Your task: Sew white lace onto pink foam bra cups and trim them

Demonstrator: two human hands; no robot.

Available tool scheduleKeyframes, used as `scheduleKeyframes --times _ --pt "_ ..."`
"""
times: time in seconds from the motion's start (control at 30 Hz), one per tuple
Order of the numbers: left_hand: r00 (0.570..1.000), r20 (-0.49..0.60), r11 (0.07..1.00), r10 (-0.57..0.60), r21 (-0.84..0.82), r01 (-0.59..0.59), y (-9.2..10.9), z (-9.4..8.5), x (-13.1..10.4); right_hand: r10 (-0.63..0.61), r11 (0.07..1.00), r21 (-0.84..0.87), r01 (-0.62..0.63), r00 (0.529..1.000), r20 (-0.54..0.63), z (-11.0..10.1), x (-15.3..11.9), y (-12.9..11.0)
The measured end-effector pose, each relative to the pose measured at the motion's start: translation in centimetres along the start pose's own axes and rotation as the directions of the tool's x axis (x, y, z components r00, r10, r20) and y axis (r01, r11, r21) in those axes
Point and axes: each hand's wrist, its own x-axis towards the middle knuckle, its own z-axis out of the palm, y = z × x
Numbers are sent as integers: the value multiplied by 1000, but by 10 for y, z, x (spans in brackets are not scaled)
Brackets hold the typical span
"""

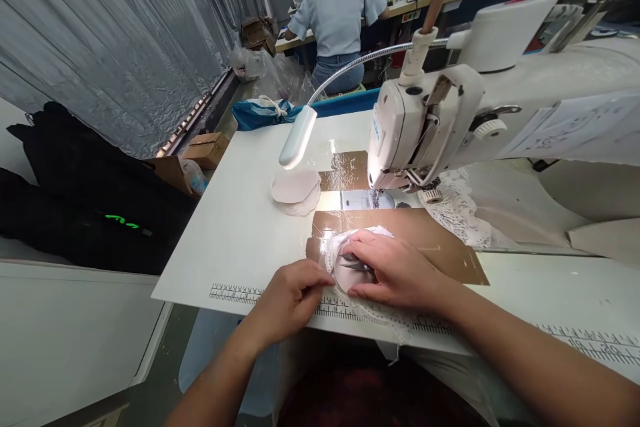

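Note:
A round pale fabric piece (346, 278) edged with white lace lies on the brown-covered part of the sewing table, near its front edge. My right hand (395, 271) rests over this piece, closed around small dark thread snips (357, 265), with the blades pointing left. At the piece's left rim, my left hand (295, 297) pinches the edge of the lace trim (330, 253); the fingertips partly hide what they grip. More lace (387, 315) trails over the table's front edge below my right hand. Behind both hands stands the sewing machine (400, 127), apart from the fabric piece.
A stack of pale round fabric pieces (296, 192) lies left of the needle area. A lamp (299, 137) on a bendable neck hangs over the table (240, 213). More lace (457, 207) lies under the machine arm. Another person (336, 20) sits at a machine ahead.

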Motion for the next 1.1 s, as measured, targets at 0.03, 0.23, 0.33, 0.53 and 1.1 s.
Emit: scheduleKeyframes --times 0.03,0.23,0.33,0.53,1.1 --pt "999 14 999 34 11 -34 0 1 -1 -1 1000 9 1 1000 -1 -1 0 0" --pt "996 69 986 58 150 -68 0 4 -6 -7 1000 25 7 1000 12 -3 -2 2" --pt "997 42 991 61 119 -66 -1 4 -6 -3 1000 21 2 1000 21 -4 -1 1" --pt "997 -73 1000 30 2 -30 -6 6 -7 -18 999 36 18 1000 -7 -2 -1 2" --pt "931 -74 851 -356 -436 291 -11 0 3 295 944 214 -250 931 -217 -30 -3 23"
